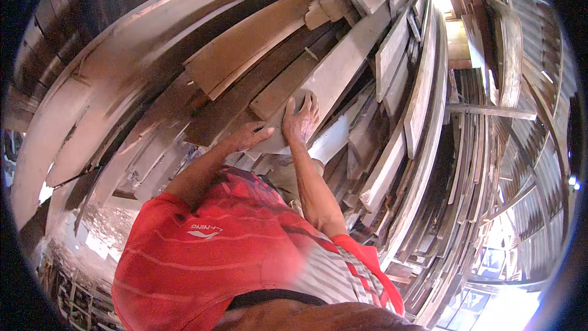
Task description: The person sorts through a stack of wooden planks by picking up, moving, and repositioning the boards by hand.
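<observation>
A long pale plank (340, 67) slants from my hands up toward the top of the view. My right hand (300, 121) lies on its broad face, fingers and thumb apart and pointing along the board. At the plank's near left edge is my left hand (250, 137), curled against the wood with one digit over the top. Its other fingers are partly hidden. A brown board (285, 89) lies just left of the plank, and a wider brown board (251, 37) is farther left.
Large curved-looking slabs (122, 73) fill the left side. Stacked long planks (422, 110) stand close on the right, with more timber (468, 165) beyond. A short wooden bar (493, 111) juts out there, near a corrugated metal wall (530, 178). Rubble (104, 227) lies at lower left.
</observation>
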Demonstrator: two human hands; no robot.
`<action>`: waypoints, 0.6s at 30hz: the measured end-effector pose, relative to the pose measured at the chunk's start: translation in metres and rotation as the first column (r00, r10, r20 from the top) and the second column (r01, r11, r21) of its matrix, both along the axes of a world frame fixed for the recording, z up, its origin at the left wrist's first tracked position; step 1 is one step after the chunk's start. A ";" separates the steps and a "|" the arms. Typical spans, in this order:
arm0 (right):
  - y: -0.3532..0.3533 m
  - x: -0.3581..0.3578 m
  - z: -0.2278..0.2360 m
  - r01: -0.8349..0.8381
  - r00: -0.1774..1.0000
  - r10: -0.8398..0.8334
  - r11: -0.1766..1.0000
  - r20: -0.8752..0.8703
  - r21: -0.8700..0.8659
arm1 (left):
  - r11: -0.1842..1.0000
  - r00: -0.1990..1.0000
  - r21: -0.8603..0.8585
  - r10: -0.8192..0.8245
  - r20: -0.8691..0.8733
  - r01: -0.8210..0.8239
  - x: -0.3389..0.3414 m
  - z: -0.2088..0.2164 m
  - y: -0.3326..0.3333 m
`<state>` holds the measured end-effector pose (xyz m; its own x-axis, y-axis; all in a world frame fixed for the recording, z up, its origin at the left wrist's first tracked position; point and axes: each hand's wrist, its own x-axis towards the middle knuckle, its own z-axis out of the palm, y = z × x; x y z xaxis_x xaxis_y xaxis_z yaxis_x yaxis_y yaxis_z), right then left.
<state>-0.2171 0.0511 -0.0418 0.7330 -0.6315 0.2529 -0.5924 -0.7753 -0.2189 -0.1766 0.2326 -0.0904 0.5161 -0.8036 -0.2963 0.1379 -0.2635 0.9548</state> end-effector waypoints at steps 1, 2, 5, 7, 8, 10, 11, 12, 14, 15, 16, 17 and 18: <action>-0.001 0.000 -0.001 -0.008 1.000 0.008 1.000 0.004 -0.003 | 1.000 1.000 -0.013 -0.006 -0.029 0.006 0.001 0.002 0.000; -0.002 -0.001 -0.001 -0.016 1.000 0.017 1.000 0.009 -0.005 | 1.000 1.000 -0.017 -0.002 -0.030 0.001 0.001 0.001 0.000; -0.001 0.001 -0.004 0.003 1.000 -0.003 1.000 -0.001 -0.002 | 0.999 0.999 -0.033 -0.033 -0.013 0.032 0.003 -0.003 0.000; 0.000 0.002 -0.003 0.009 1.000 -0.009 1.000 0.016 -0.006 | 0.998 0.998 0.041 -0.051 -0.044 0.052 0.004 -0.007 -0.002; 0.001 0.002 -0.001 0.017 0.999 -0.016 1.000 0.028 -0.009 | 0.996 0.997 0.066 -0.058 -0.052 0.062 0.004 -0.007 -0.002; 0.005 0.000 0.003 0.038 0.999 -0.038 0.999 0.008 0.003 | 0.998 0.999 -0.059 -0.032 0.006 0.032 0.001 -0.009 -0.002; 0.004 0.005 0.005 0.049 0.999 -0.049 0.999 -0.010 0.010 | 0.994 0.999 -0.103 -0.018 0.033 0.022 0.001 -0.010 -0.002; 0.005 0.005 0.008 0.050 0.999 -0.050 0.999 0.015 0.005 | 0.996 0.999 -0.089 0.014 0.050 -0.009 -0.006 -0.018 -0.001; 0.007 0.003 0.011 0.050 0.998 -0.049 0.998 -0.031 0.036 | 0.999 0.988 -0.040 0.022 0.156 -0.015 0.001 -0.016 -0.003; 0.008 -0.002 0.010 0.059 0.998 -0.059 0.998 -0.002 0.031 | 1.000 0.978 -0.022 0.001 0.209 0.004 0.003 -0.002 0.000; 0.006 -0.004 0.008 0.046 0.999 -0.045 0.998 -0.009 0.035 | 1.000 0.965 -0.002 -0.019 0.261 0.020 0.004 0.012 0.005; 0.002 -0.003 0.007 0.033 0.999 -0.033 0.999 -0.015 0.037 | 1.000 0.954 0.009 -0.027 0.299 0.025 0.008 0.038 0.010; 0.002 -0.002 0.006 0.035 0.999 -0.036 0.999 0.015 0.032 | 1.000 0.945 0.015 -0.030 0.327 0.026 0.006 0.040 0.011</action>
<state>-0.2193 0.0528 -0.0363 0.7062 -0.6649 0.2431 -0.6157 -0.7464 -0.2526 -0.1710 0.2438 -0.0503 0.5634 -0.8170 -0.1232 -0.1893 -0.2728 0.9433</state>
